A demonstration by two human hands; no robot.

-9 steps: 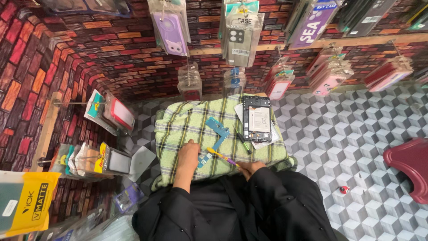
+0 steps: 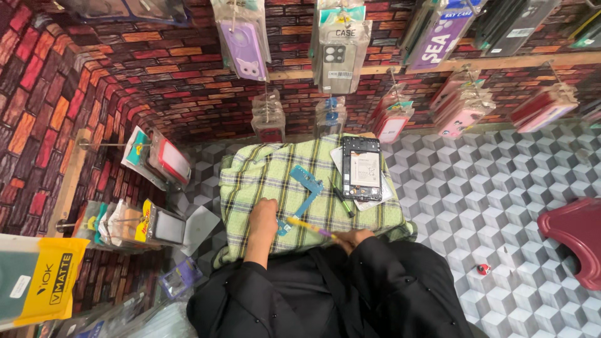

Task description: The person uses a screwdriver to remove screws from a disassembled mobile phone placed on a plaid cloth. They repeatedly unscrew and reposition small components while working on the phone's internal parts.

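The right hand (image 2: 355, 238) grips a yellow-handled tool (image 2: 310, 226), its tip at a blue flex board (image 2: 303, 191) that the left hand (image 2: 263, 216), loosely curled, rests beside on the green plaid cloth (image 2: 263, 175).

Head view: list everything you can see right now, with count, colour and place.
checked cloth: one, green, over the work surface
opened phone: one, black, on the cloth's far right
circuit strip: one, blue, mid cloth
screwdriver: one, green-black, beside the phone
phone cases: many, mixed colours, hanging on the brick-pattern wall
stool: one, maroon, on the floor at right
left hand: on the cloth by the strip
right hand: holds a yellow tool
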